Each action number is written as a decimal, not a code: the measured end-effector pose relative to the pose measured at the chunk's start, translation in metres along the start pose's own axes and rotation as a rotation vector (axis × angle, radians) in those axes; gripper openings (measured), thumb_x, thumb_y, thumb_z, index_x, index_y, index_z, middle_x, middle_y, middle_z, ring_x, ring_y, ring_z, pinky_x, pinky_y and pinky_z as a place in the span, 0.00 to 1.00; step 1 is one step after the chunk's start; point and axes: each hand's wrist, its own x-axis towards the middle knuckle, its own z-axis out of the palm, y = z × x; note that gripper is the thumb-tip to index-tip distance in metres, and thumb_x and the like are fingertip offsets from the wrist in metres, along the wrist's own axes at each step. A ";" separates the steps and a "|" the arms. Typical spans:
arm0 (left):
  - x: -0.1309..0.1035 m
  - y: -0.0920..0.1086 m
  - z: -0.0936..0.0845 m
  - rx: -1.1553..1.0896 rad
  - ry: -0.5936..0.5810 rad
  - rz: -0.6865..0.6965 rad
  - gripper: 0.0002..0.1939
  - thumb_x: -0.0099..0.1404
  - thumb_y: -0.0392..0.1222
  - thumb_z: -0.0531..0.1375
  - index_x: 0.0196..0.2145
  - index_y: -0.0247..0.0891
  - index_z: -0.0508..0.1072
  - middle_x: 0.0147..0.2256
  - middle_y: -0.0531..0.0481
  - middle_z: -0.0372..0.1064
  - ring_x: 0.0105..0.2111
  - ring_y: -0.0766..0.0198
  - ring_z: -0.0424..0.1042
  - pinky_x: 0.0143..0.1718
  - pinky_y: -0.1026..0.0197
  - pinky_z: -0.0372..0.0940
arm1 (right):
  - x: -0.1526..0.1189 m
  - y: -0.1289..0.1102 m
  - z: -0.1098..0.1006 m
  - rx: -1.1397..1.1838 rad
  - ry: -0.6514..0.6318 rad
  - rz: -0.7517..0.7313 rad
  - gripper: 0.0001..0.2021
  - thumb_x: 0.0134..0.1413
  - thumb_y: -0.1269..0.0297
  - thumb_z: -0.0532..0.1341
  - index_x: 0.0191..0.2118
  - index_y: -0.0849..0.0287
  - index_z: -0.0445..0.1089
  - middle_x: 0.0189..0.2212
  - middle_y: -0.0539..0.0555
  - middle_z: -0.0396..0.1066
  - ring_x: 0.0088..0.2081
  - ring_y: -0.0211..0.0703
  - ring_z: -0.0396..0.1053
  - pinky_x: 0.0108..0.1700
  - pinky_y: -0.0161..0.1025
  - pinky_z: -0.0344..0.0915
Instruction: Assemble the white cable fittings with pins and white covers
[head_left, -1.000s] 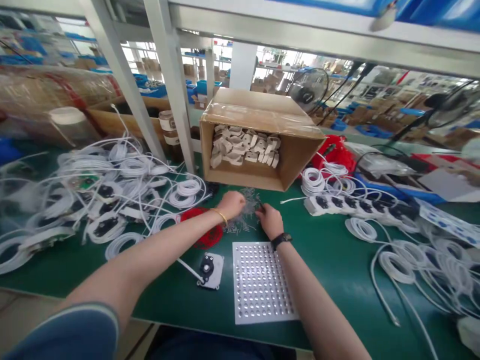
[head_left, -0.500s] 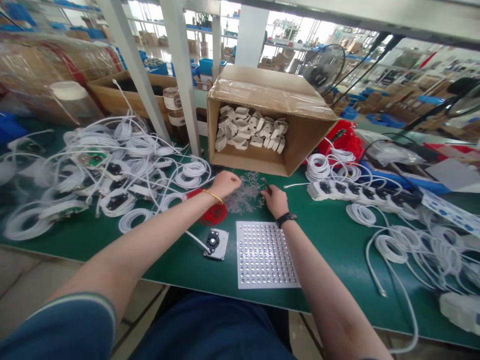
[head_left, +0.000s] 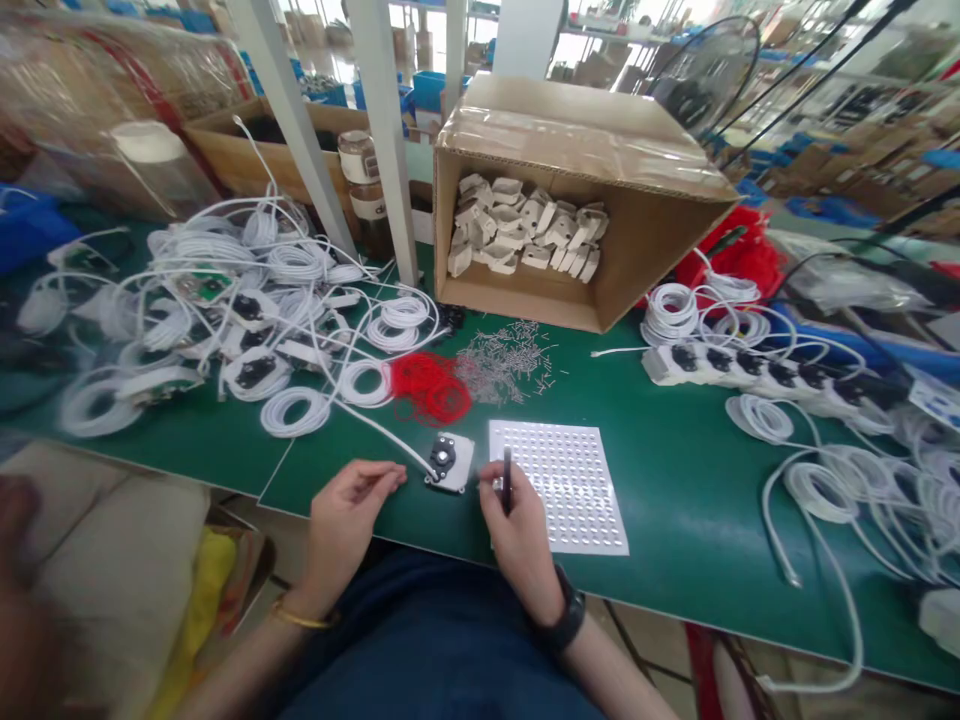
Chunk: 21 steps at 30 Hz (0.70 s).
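Observation:
My left hand (head_left: 352, 520) is at the table's front edge, its fingertips pinched together; whatever they hold is too small to make out. Wrapped round a dark, pen-like tool (head_left: 507, 478), my right hand (head_left: 519, 520) hovers over the left edge of a white sheet (head_left: 585, 490) with rows of shiny round pieces. Between the hands lies a small square unit (head_left: 454, 462) with a black round part and a white cable. Behind it are a red tangle of thin strands (head_left: 431, 388) and a scattered pile of small screws (head_left: 506, 362).
An open cardboard box (head_left: 585, 120) of white housings stands at the back. Coiled white cables (head_left: 285, 255) heap on the left. More coils (head_left: 817, 485) and a row of white units (head_left: 757, 375) lie right. Metal posts (head_left: 386, 140) rise behind the table.
Both hands have come back from the screw pile towards the front edge, either side of the square unit. The dark tool moved with my right hand. The camera view has shifted.

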 end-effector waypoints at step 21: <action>0.017 -0.020 0.011 0.324 -0.329 0.616 0.06 0.63 0.37 0.57 0.32 0.38 0.74 0.32 0.48 0.75 0.33 0.64 0.73 0.38 0.62 0.68 | 0.005 0.014 0.010 -0.429 0.039 -0.321 0.06 0.53 0.73 0.53 0.30 0.57 0.65 0.28 0.52 0.69 0.30 0.41 0.67 0.33 0.36 0.63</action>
